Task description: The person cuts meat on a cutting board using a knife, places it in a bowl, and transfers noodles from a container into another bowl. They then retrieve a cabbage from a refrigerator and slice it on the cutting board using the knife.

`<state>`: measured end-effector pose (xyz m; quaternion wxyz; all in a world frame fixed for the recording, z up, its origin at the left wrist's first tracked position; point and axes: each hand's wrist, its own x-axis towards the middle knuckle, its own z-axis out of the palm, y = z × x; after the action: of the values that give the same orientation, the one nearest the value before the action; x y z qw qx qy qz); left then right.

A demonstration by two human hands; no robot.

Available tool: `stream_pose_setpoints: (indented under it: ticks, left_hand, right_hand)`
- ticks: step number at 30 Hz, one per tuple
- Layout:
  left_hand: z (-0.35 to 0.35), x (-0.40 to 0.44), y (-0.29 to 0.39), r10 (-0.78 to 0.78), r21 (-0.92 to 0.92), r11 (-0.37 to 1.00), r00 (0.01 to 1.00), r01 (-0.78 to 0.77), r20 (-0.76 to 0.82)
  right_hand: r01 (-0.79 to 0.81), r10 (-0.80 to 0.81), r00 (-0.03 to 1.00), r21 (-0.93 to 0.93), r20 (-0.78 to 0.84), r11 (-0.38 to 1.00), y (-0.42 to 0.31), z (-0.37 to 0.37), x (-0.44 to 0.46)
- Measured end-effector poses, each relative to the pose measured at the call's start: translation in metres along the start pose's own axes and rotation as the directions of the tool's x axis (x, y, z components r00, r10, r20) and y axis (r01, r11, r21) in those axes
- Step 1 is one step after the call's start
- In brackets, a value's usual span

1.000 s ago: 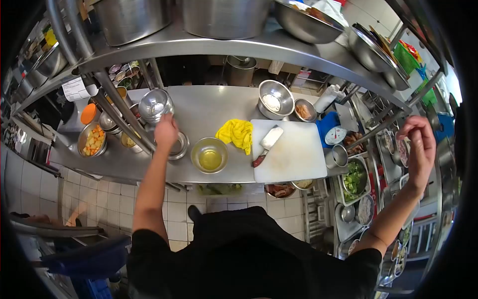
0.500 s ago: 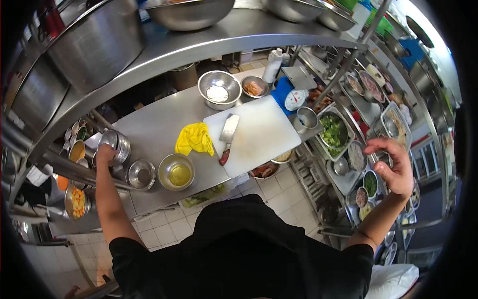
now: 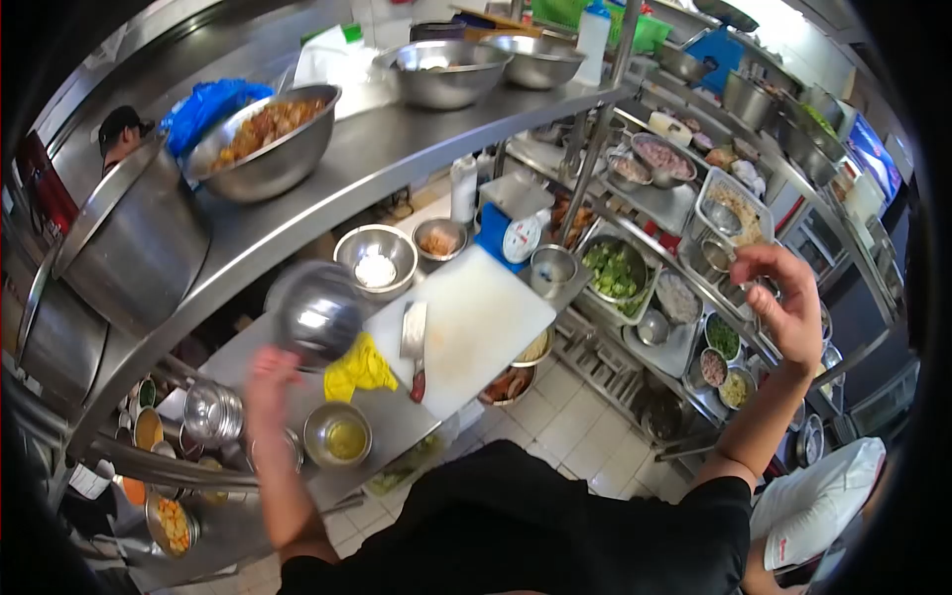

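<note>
One silvery bowl [image 3: 317,315], rounded, shiny, slightly blurred

Comprises two bare hands [image 3: 785,309]; on the grey steel worktop [image 3: 397,424], one rectangular white board [image 3: 486,332], one red-handled steel cleaver [image 3: 414,332], one yellow cloth [image 3: 359,370].

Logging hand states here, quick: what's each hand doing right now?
Left hand: holding a metal bowl, both motion-blurred.
Right hand: open, loosely curled, holding nothing visible.

Held bowl [image 3: 319,315] is seen silver. At the white cutting board's [image 3: 486,332] left edge, cloth [image 3: 357,370] is noted bright yellow. Cleaver handle [image 3: 417,385] is coloured reddish-brown. Beyond far edge, blue scale [image 3: 499,235] is seen.
</note>
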<state>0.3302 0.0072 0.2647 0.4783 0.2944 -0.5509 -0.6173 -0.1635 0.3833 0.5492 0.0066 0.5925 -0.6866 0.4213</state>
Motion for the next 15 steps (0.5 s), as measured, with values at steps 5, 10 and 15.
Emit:
stream_pose_setpoints:
  ticks: [5,10,15]
  left_hand:
    - [0.190,-0.041,-0.219,-0.624,-0.482,0.415,0.627,0.772,0.467]
    - [0.223,-0.055,-0.252,-0.798,0.231,0.551,0.426,0.802,0.427]
    - [0.234,-0.036,-0.180,-0.275,0.539,0.842,0.875,0.018,0.399]
  right_hand:
    - [0.278,-0.241,0.937,0.121,-0.254,0.953,-0.011,-0.009,0.074]
    - [0.527,-0.552,0.749,-0.174,-0.367,0.832,-0.059,-0.019,0.200]
    - [0.531,-0.772,0.399,-0.561,-0.495,0.635,-0.156,-0.020,0.307]
